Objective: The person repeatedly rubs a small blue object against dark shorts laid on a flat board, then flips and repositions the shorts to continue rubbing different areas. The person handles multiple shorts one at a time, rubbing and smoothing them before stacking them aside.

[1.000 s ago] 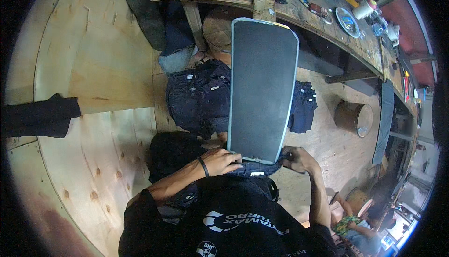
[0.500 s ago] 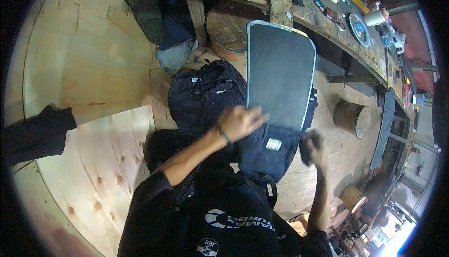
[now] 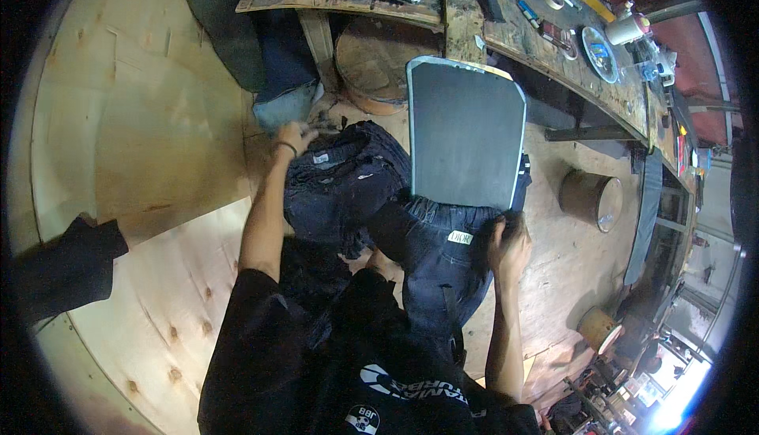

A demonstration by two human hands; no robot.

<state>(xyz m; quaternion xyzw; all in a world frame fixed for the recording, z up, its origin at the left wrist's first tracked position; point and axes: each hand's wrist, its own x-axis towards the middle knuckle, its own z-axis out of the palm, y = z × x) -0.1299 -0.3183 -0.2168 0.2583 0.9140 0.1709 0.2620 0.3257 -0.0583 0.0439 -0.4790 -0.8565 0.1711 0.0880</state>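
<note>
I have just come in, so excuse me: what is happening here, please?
The person's right hand grips a dark garment by its waistband, at the lower visible end of a pale-edged dark board. The left hand is away from both, over by a pile of dark clothes; I cannot tell if it touches them.

The dark garment (image 3: 444,265), waist gathered, overlaps the near end of the grey board (image 3: 466,136). Dark clothes (image 3: 344,190) lie heaped alongside.

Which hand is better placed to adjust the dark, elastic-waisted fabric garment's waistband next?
Probably the right hand: it grips the garment at the waistband's edge, while the left hand is away, near the heaped dark cloth garments.
</note>
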